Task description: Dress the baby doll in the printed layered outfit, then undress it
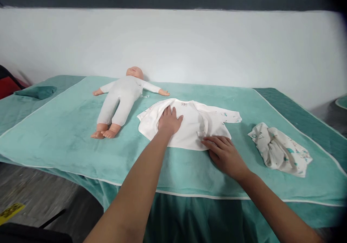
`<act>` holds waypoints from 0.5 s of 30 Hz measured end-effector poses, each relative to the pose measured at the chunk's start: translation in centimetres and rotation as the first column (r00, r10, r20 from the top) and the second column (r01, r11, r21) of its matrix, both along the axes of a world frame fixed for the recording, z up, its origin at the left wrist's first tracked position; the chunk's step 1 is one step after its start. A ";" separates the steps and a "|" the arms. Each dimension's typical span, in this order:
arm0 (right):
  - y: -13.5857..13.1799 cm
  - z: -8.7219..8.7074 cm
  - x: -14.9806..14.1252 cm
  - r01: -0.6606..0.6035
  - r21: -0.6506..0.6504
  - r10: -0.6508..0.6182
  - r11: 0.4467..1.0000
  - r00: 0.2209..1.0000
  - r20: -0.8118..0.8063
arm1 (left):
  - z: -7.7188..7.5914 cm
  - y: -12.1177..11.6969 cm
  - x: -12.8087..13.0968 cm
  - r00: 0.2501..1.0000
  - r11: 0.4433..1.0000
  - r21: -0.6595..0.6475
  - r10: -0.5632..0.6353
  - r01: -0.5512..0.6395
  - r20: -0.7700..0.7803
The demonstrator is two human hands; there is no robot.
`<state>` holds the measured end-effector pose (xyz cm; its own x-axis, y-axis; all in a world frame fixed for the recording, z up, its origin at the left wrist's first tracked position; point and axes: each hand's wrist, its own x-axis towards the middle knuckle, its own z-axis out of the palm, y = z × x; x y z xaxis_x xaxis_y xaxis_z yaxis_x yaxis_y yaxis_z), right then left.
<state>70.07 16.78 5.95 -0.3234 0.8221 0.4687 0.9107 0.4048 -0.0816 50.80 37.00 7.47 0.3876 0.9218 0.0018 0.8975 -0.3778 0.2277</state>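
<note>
A white baby shirt (pixel 187 123) lies spread on the bed, its front open and the neck label facing up. My left hand (pixel 170 122) rests on it with fingers spread, partly under the left front flap. At the right flap's lower edge, my right hand (pixel 223 152) has its fingers together and bent, gripping the cloth beside a small pale tag (pixel 201 133). The thumb is mostly hidden. A baby doll (pixel 121 94) in a white bodysuit lies on its back to the left, arms outstretched, touched by neither hand.
A crumpled, printed white baby garment (pixel 282 150) lies to the right. The bed has a green plush cover (pixel 67 138) with white piping and backs onto a white wall (pixel 173 44). A small green cushion (pixel 38 92) and a red-and-black object (pixel 8 84) are at far left.
</note>
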 end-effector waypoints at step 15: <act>0.8 0.3 -0.2 0.111 0.160 -0.109 0.981 0.994 -0.017 | -0.1 0.0 0.1 1.000 1.000 0.011 0.006 -0.006 0.008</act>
<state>69.86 17.61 6.21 -0.2309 0.7662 0.5996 0.9500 0.3107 -0.0311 50.85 36.97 7.40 0.3819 0.9241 0.0153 0.8980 -0.3749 0.2304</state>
